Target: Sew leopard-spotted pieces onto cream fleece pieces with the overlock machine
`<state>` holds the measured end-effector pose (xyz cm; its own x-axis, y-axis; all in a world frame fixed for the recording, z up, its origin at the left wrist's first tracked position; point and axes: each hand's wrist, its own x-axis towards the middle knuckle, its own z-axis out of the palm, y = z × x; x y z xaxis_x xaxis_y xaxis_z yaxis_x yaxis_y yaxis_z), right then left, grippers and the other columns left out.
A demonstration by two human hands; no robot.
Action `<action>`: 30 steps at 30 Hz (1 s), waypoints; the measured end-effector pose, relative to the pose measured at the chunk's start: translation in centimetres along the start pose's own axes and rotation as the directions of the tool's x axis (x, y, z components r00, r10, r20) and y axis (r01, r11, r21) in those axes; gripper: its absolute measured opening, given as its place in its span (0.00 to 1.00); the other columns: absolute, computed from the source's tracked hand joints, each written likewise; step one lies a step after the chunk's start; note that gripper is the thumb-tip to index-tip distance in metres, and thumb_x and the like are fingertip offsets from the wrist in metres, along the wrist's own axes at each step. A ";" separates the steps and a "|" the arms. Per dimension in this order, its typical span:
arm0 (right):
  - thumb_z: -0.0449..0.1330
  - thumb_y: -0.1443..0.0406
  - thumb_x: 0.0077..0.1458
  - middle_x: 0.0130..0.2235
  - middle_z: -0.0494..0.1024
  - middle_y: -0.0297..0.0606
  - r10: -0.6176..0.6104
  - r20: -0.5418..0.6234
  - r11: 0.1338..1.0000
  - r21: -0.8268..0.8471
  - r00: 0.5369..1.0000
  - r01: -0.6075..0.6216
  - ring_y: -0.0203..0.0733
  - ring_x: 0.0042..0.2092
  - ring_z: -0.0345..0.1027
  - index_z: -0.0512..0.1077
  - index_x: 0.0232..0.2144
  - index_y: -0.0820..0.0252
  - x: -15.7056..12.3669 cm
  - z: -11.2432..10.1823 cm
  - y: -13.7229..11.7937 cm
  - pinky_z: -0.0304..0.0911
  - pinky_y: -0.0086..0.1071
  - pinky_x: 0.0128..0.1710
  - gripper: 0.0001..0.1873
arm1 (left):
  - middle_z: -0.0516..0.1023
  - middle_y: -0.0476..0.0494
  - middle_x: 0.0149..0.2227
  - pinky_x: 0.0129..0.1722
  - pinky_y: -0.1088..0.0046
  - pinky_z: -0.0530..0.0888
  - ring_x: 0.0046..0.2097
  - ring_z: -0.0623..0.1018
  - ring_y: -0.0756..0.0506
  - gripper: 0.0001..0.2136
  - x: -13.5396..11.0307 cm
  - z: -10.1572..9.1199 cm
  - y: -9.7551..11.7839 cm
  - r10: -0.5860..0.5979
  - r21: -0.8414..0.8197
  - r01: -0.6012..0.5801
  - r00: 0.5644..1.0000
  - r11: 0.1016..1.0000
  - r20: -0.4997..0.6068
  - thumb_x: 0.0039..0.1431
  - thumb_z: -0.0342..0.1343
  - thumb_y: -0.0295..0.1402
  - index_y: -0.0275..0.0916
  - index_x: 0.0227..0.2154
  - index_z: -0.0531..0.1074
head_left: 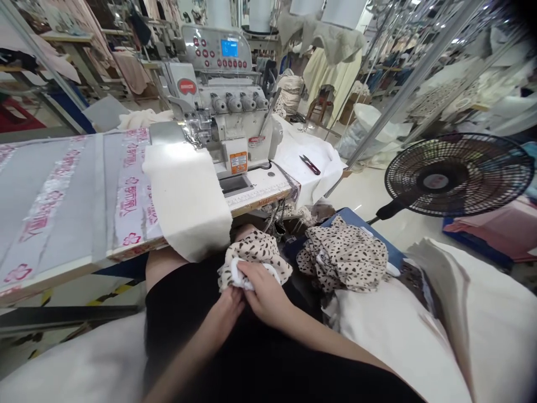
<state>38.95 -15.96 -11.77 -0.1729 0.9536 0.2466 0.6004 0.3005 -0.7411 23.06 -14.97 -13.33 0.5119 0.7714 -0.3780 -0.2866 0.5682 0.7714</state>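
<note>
My right hand (pixel 264 294) is closed over a bunched piece of leopard-print fabric (pixel 251 257), gripping it where a white lining or edge (pixel 243 278) shows. My left hand (pixel 229 309) sits just below, partly behind the right, with its fingers pinching the fabric's lower edge. Both hands rest over my black-clad lap. To the right lies a heap of the same leopard-print fabric (pixel 344 257), which neither hand touches. Beyond my hands, a cream fabric piece (pixel 184 201) hangs over the table edge near the overlock sewing machine (pixel 222 95).
The machine's table (pixel 62 207) is covered with printed film and has a ruler along its front edge. Black-handled thread snips (pixel 309 164) lie on white cloth (pixel 308 168). A black standing fan (pixel 457 176) stands to the right, with garment racks behind.
</note>
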 end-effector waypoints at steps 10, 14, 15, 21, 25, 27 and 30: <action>0.54 0.58 0.55 0.34 0.69 0.35 0.308 0.194 0.842 0.399 0.931 -0.362 0.36 0.35 0.63 0.68 0.38 0.61 -0.5 -7.4 0.0 0.58 0.28 0.36 0.13 | 0.63 0.40 0.53 0.56 0.57 0.59 0.55 0.63 0.41 0.22 2.6 -0.3 1.0 0.442 0.829 -0.362 0.883 0.426 0.158 0.52 0.54 0.35 0.41 0.50 0.60; 0.57 0.58 0.53 0.34 0.69 0.34 0.288 0.260 0.739 0.552 0.922 -0.386 0.33 0.33 0.61 0.68 0.39 0.59 -1.1 -9.2 -0.3 0.57 0.25 0.33 0.13 | 0.57 0.39 0.58 0.59 0.57 0.52 0.60 0.56 0.41 0.25 3.8 -0.2 1.2 0.328 0.789 -0.452 0.884 0.416 0.333 0.51 0.53 0.31 0.42 0.54 0.58; 0.58 0.58 0.52 0.34 0.69 0.34 0.280 0.278 0.706 0.589 0.919 -0.394 0.33 0.33 0.62 0.69 0.38 0.59 -1.2 -9.6 -0.2 0.56 0.25 0.32 0.13 | 0.53 0.39 0.60 0.60 0.56 0.50 0.61 0.52 0.40 0.28 4.0 -0.1 1.8 0.295 0.759 -0.486 0.872 0.434 0.390 0.51 0.54 0.32 0.42 0.56 0.56; 0.61 0.60 0.48 0.26 0.67 0.31 0.181 0.390 0.656 0.636 0.903 -0.407 0.31 0.26 0.57 0.72 0.34 0.62 -1.0 -11.6 -0.2 0.53 0.25 0.26 0.12 | 0.56 0.41 0.59 0.59 0.61 0.52 0.61 0.55 0.40 0.27 4.4 2.1 6.1 0.044 0.493 -0.518 0.719 0.699 0.693 0.54 0.53 0.41 0.42 0.56 0.57; 0.63 0.61 0.46 0.27 0.68 0.32 0.174 0.402 0.658 0.632 0.899 -0.410 0.31 0.28 0.59 0.72 0.33 0.62 -1.0 -12.1 -0.9 0.54 0.25 0.28 0.12 | 0.72 0.42 0.43 0.48 0.69 0.65 0.46 0.71 0.44 0.17 5.0 3.6 6.5 -0.054 0.487 -0.426 0.708 0.763 0.704 0.53 0.54 0.39 0.36 0.43 0.70; 0.63 0.60 0.45 0.27 0.68 0.32 0.216 0.381 0.590 0.683 0.899 -0.431 0.32 0.27 0.60 0.71 0.33 0.61 -1.3 -12.5 -1.0 0.55 0.24 0.25 0.13 | 0.73 0.44 0.34 0.41 0.72 0.68 0.38 0.72 0.46 0.14 5.3 3.4 6.2 -0.089 0.517 -0.405 0.717 0.754 0.691 0.51 0.56 0.40 0.33 0.33 0.72; 0.64 0.56 0.41 0.25 0.68 0.32 0.296 0.314 0.512 0.745 0.902 -0.428 0.32 0.24 0.60 0.70 0.30 0.59 -1.8 -13.7 -0.9 0.54 0.25 0.22 0.15 | 0.71 0.46 0.31 0.37 0.75 0.67 0.35 0.70 0.48 0.13 5.2 1.6 5.9 -0.106 0.576 -0.391 0.757 0.718 0.645 0.48 0.58 0.40 0.33 0.28 0.72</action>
<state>49.43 -18.21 -2.93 -0.2235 0.9553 -0.1933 -0.2006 -0.2392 -0.9500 25.33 -8.02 -9.91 0.9401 0.3388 -0.0371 0.0604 -0.0584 0.9965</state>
